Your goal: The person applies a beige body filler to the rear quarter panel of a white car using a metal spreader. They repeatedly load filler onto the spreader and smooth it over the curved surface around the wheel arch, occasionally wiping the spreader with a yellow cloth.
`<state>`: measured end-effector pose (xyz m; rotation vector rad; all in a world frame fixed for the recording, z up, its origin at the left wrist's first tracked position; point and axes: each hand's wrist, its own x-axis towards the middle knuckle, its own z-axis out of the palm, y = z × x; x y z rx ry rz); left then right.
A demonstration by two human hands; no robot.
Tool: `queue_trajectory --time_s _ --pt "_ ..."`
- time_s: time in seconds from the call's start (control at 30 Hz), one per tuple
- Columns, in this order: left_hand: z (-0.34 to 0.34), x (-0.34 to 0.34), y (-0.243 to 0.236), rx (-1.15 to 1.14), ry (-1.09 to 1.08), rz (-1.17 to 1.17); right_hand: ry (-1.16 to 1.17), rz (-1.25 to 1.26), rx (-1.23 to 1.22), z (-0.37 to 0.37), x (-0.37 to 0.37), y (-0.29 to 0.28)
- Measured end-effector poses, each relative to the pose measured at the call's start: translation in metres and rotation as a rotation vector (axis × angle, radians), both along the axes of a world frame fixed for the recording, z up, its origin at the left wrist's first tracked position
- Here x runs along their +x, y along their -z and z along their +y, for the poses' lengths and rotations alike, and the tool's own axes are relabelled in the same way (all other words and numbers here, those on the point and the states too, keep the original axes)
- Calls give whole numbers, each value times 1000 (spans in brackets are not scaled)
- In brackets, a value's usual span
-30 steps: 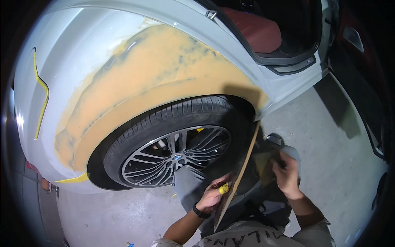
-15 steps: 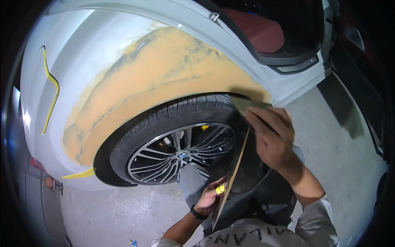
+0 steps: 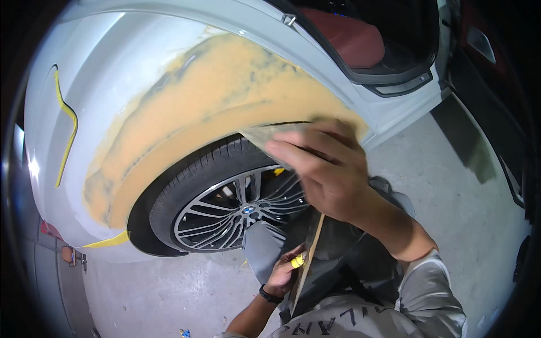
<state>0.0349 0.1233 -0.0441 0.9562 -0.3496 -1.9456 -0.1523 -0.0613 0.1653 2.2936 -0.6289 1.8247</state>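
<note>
My right hand pinches a thin flat spreader, its blade by the lip of the wheel arch. Behind it, tan filler with greyish smears covers the white car's rear fender. I cannot tell whether the blade touches the filler. Low at the middle, my left hand is closed on a thin flat board, tilted so that mostly its pale edge shows. A yellow wrap is around one finger or the thumb of that hand.
The tyre and its spoked wheel stand just below the arch. Yellow tape lines a gap on the car's left part. At upper right a door hangs open beside a red seat. Grey concrete floor lies around.
My right hand has moved left along the arch lip with the spreader, from the arch's right end toward the tyre's top. My left hand and the board have barely moved.
</note>
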Motion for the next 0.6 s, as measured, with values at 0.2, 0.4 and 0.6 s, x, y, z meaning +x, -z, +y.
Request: queue_trajectory --time_s 0.2,0.4,0.6 --pt "-19 -17 -30 -129 85 -50 -86 -517 874 38 -99 65" --pt "-51 -32 -69 -283 97 -220 84 -366 1354 77 -159 128" --pt "-83 -31 -133 -624 319 -936 227 -230 1010 26 -252 87"
